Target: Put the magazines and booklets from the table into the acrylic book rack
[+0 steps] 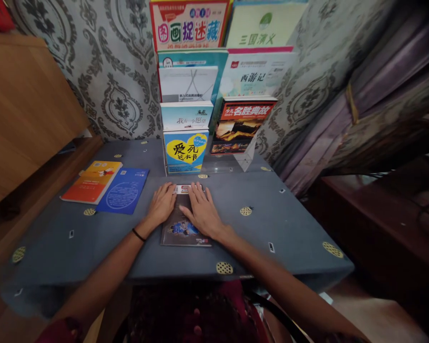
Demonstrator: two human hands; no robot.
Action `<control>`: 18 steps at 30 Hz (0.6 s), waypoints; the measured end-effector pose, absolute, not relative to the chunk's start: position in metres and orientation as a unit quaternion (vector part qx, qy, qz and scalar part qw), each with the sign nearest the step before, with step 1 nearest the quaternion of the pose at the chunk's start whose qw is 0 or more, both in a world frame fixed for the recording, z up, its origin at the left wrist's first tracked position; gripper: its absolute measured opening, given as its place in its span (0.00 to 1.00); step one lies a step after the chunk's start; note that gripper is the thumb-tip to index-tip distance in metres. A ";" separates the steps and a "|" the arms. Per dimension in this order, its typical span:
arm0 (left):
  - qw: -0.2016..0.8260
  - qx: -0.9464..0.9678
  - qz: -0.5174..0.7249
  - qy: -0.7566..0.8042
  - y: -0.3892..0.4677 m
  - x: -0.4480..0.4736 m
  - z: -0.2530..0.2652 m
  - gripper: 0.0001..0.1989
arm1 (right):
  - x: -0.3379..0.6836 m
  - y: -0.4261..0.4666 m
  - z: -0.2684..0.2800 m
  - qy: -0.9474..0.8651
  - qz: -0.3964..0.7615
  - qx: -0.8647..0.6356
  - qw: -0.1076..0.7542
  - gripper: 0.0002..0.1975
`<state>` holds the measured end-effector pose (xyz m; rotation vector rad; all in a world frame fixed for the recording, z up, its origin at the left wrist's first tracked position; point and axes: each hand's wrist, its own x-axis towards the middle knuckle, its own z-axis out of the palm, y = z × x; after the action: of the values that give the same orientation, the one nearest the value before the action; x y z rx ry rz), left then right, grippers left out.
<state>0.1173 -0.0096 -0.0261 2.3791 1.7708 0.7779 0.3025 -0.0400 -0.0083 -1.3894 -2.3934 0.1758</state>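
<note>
The left hand (pixel 162 204) and right hand (pixel 203 213) lie flat, not squeezing, on the dark book (pixel 181 229), at six o'clock from the book rack (pixel 246 160). They seem to steady it; lifting calls for fingers under its edge.

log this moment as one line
left hand: at dark book left edge | right hand: on its cover | farther left: orange book, blue book | behind: display stand
</note>
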 end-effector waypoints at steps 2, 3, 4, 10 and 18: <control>0.034 0.776 0.246 0.579 -0.010 0.118 -0.025 0.19 | 0.304 -0.055 -0.009 -0.855 0.056 -0.480 0.190 0.37; 0.031 0.776 0.243 0.581 -0.010 0.118 -0.025 0.19 | 0.304 -0.062 -0.010 -0.858 0.060 -0.475 0.185 0.37; 0.028 0.776 0.242 0.582 -0.010 0.119 -0.025 0.19 | 0.304 -0.067 -0.010 -0.861 0.066 -0.473 0.177 0.36; 0.010 0.749 0.252 0.613 -0.014 0.120 -0.027 0.20 | 0.309 -0.093 -0.008 -0.845 0.040 -0.501 0.183 0.32; 0.221 0.683 0.394 0.574 -0.003 0.113 -0.021 0.22 | 0.319 -0.112 -0.020 -0.841 0.060 -0.503 0.190 0.32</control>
<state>0.1128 -0.0028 -0.0210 1.8895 1.5862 1.0891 0.3189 -0.1117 -0.0198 -1.4142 -2.3633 0.1687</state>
